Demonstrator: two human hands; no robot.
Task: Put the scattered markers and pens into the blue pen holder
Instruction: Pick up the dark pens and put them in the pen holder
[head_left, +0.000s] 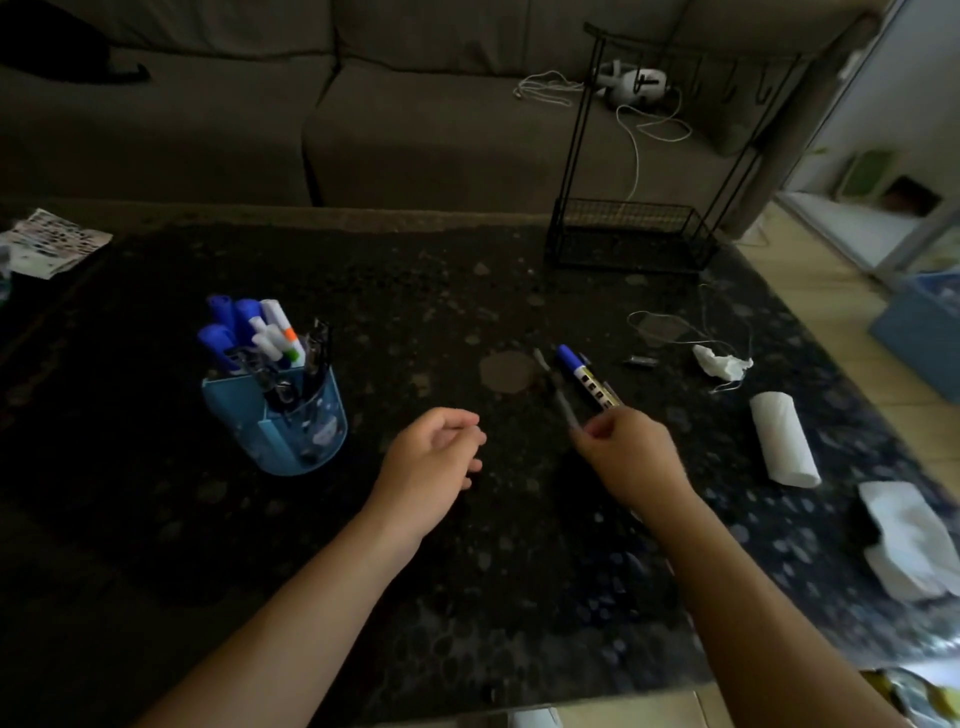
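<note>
Two bare hands sit over the dark speckled tabletop (467, 291). Right hand (631, 457), at about 4 o'clock from table centre, is closed around the near ends of two writing tools: a blue-capped white marker with a yellow-black label (584, 376) and a slim dark pen (556, 392), both angled up toward 11 o'clock, side by side, far ends raised or resting cannot be told. Left hand (434, 454), just at 9 o'clock of the right, is loosely curled with fingers bent inward and nothing in it. Round blue plastic pen holder (283, 423) stands upright at 9 o'clock of the left hand, well apart from it; it already carries several blue-capped markers (228, 327), a white highlighter with orange and green bands (283, 332) and some dark pens (314, 348). White paper roll (784, 439) lies on its side at 3 o'clock of the right hand. Crumpled white tissue (719, 362) with a thin white cord lies at 1 o'clock. Black wire rack (631, 239) stands at 12 o'clock near the far table edge, with a grey fabric sofa (363, 114) behind it.
</note>
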